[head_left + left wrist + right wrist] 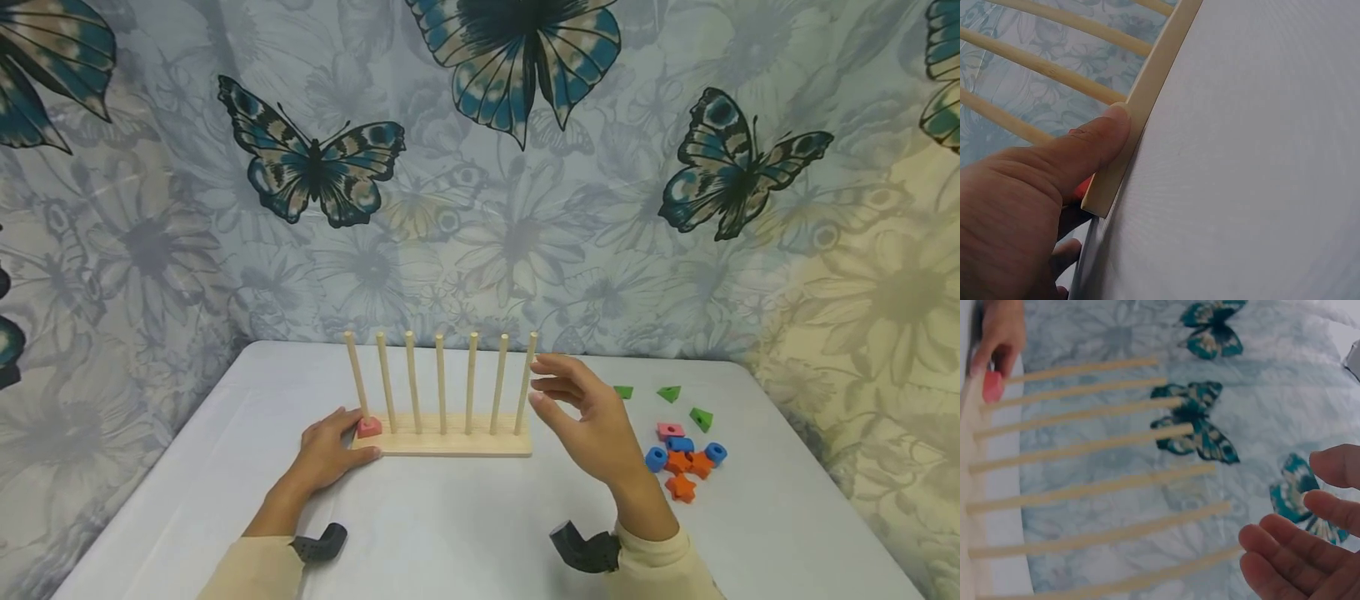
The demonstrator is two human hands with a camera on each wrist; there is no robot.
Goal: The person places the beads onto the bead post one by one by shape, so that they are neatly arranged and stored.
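A wooden peg rack [457, 447] with a row of several upright pegs stands on the table. My left hand [327, 450] holds its left end, with the thumb [1094, 140] against the front edge of the base and the other fingers around the end. On the leftmost peg, down at the base, sits a pinkish-red block [369, 427]. My right hand [592, 421] is raised beside the rightmost peg [527, 379], its fingers loosely bent. Nothing shows between those fingers in the right wrist view, where the pegs look blurred.
Right of the rack lie loose blocks: green triangles [701, 418], a pink block [670, 431], blue cylinders [716, 453] and orange stars [681, 487]. A white cloth [465, 525] covers the table. Behind it hangs a butterfly-print backdrop [517, 250].
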